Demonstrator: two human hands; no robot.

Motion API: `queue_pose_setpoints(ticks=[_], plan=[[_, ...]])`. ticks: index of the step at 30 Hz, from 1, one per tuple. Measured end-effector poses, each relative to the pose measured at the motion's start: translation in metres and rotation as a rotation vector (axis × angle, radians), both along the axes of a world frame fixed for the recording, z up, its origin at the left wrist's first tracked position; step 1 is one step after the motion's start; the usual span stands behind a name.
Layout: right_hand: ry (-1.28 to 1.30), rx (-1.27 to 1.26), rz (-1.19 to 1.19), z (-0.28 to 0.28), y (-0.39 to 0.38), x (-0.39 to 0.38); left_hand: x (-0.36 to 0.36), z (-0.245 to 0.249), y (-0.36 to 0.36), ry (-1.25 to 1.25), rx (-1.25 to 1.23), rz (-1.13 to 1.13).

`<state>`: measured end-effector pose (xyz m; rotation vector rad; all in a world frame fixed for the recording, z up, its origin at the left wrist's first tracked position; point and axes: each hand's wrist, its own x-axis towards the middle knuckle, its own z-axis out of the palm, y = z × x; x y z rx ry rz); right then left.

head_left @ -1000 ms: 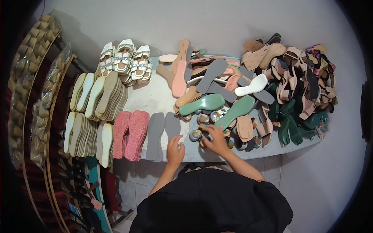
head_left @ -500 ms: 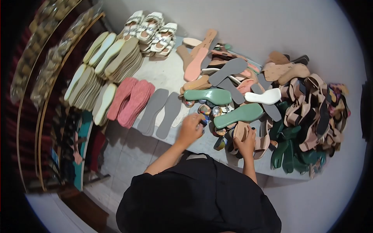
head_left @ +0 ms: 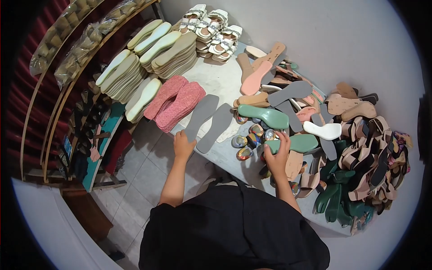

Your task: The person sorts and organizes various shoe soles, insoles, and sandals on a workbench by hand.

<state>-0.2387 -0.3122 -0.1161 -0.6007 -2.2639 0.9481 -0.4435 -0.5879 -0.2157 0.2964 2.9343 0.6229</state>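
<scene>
My left hand [head_left: 184, 145] is at the table's front edge, with its fingers closed on the lower end of a flat grey insole [head_left: 202, 114]. A second grey insole [head_left: 216, 128] lies just right of it. My right hand [head_left: 278, 155] has thumb and fingers around the left end of a glossy green shoe sole [head_left: 299, 144]. Behind that hand lies another green sole [head_left: 263, 116]. Several multicoloured round pieces [head_left: 245, 154] sit left of my right hand. A tan sole piece [head_left: 294, 165] lies under and beside the right wrist.
Pink insoles [head_left: 182, 105] and cream insoles [head_left: 175, 56] stand in stacks at the left. White sandals [head_left: 213, 27] are piled at the back. A large heap of sandals and straps [head_left: 364, 157] fills the right side, near a white sole [head_left: 322, 130]. A shelf rack [head_left: 54, 103] stands left.
My left hand has moved left, from the multicoloured pieces to the grey insole. My right hand has shifted from the tan sole piece to the green sole. The camera view has turned.
</scene>
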Motion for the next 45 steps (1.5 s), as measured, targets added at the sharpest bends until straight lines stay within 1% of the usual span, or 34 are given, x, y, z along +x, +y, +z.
queue_pose_setpoints(ticks=[2,4,8,11,14,17,20,23,26,27,30,31,32,33,34,35,38,39,41,42,44,45], plan=[[0.015,-0.024,0.035,-0.001,-0.009,-0.010,-0.003,-0.005,-0.003,0.099,0.027,0.011],[0.031,-0.062,0.045,-0.003,-0.016,-0.013,-0.012,-0.007,-0.009,0.110,0.029,-0.001],[0.002,-0.093,0.039,-0.011,-0.021,-0.011,-0.026,-0.012,-0.023,0.106,0.090,-0.084],[-0.018,-0.098,0.014,-0.018,-0.017,-0.008,-0.027,-0.013,-0.022,0.055,0.065,-0.084],[-0.022,-0.099,-0.008,-0.020,-0.014,-0.007,-0.023,-0.016,-0.022,0.046,0.125,-0.039],[-0.019,-0.085,-0.027,-0.016,-0.008,-0.008,-0.005,0.001,-0.016,0.174,0.172,-0.025],[-0.017,-0.050,-0.068,-0.009,0.000,-0.007,0.014,0.016,0.000,0.366,0.239,-0.092],[-0.027,0.022,-0.111,-0.004,0.017,-0.005,0.031,0.021,0.031,0.395,0.321,-0.219],[-0.103,0.109,-0.150,0.007,0.041,-0.001,0.039,0.030,0.073,0.417,0.432,-0.416],[-0.151,0.075,-0.190,0.013,0.049,-0.001,0.041,0.038,0.089,0.394,0.502,-0.429],[-0.315,0.143,-0.209,0.027,0.079,0.001,0.035,0.049,0.136,0.397,0.544,-0.547],[-0.355,0.188,-0.246,0.022,0.091,0.001,0.033,0.056,0.153,0.418,0.537,-0.594],[-0.411,0.178,-0.259,0.013,0.104,-0.001,0.028,0.058,0.172,0.407,0.555,-0.631],[-0.469,0.167,-0.272,0.001,0.116,-0.003,0.024,0.056,0.190,0.394,0.570,-0.668],[-0.527,0.152,-0.284,-0.008,0.127,-0.004,0.023,0.065,0.208,0.381,0.583,-0.704],[-0.583,0.091,-0.274,-0.016,0.136,-0.008,0.022,0.075,0.225,0.428,0.592,-0.765],[-0.592,0.122,-0.274,-0.039,0.144,-0.028,0.009,0.064,0.285,0.304,0.755,-0.980],[-0.630,0.132,-0.284,-0.037,0.142,-0.033,0.008,0.072,0.301,0.321,0.743,-1.058],[-0.684,0.118,-0.278,-0.042,0.141,-0.038,0.006,0.073,0.330,0.325,0.642,-1.127],[-0.676,0.186,-0.283,-0.055,0.144,-0.036,0.002,0.069,0.343,0.326,0.590,-1.159],[-0.665,0.322,-0.293,-0.083,0.152,-0.034,-0.009,0.048,0.365,0.362,0.420,-1.081],[-0.633,0.297,-0.319,-0.069,0.147,-0.029,-0.012,0.037,0.370,0.365,0.344,-1.020]])
